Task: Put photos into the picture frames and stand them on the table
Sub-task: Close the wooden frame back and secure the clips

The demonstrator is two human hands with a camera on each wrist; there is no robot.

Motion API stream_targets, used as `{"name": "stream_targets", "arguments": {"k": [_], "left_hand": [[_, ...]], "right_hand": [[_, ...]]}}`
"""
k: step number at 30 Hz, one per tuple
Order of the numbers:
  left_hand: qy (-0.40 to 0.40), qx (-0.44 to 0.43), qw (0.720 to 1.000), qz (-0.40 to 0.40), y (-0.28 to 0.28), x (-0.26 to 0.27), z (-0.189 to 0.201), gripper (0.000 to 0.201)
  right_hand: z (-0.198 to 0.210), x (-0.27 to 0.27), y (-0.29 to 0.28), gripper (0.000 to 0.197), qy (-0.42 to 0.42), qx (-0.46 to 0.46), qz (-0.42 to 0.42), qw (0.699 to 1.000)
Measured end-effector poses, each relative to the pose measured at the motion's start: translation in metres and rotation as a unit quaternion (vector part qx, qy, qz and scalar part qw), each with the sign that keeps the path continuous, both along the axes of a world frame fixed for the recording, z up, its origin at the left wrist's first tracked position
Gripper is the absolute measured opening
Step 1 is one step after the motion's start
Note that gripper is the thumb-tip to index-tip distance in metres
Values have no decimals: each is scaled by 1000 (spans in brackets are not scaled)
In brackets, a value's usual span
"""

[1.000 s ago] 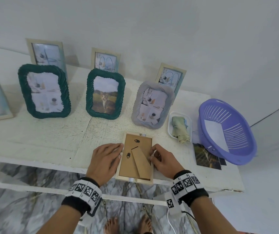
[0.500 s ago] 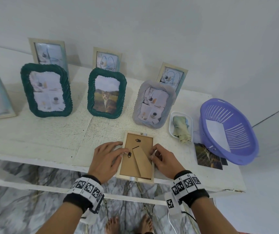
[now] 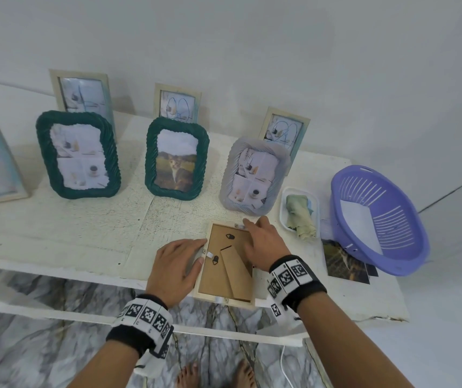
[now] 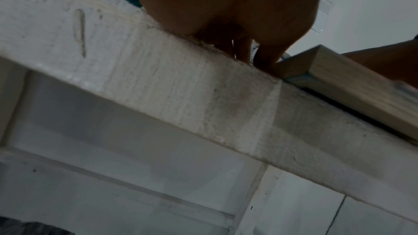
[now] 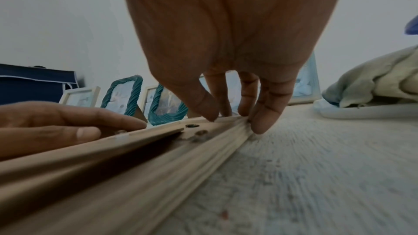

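A light wooden picture frame (image 3: 225,299) lies face down at the table's front edge, its brown backing board (image 3: 218,273) and folded easel leg facing up. My left hand (image 3: 193,253) lies flat along the frame's left side, thumb at a small white tab (image 3: 209,254). My right hand (image 3: 252,228) rests on the top right corner, fingers straight, index tip by the top tab. In the right wrist view the right fingers (image 5: 260,122) touch the frame's rim (image 5: 158,167). A loose photo (image 3: 346,261) lies to the right.
Several filled frames stand behind: two green (image 3: 78,191), (image 3: 176,193), one grey (image 3: 255,208), wooden ones by the wall. A white tray (image 3: 282,217) with a cloth and a purple basket (image 3: 392,261) sit on the right. The frame overhangs the table edge (image 4: 203,96).
My right hand has moved from the middle of the frame's right side up to its top right corner. The left hand stays at the left side.
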State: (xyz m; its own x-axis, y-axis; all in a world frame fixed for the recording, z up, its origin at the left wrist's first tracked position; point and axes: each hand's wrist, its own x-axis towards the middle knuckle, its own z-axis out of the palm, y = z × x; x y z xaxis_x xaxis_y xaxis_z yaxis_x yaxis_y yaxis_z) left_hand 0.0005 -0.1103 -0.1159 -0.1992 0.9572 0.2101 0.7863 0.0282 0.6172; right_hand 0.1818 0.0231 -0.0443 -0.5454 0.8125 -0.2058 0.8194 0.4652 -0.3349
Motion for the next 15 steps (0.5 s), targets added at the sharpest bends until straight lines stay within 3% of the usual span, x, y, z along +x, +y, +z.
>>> {"name": "stream_targets", "arguments": {"k": [15], "left_hand": [[15, -6, 1000, -2, 3, -1, -3, 48]], "right_hand": [[-7, 7, -3, 57, 15, -28, 3, 999]]}}
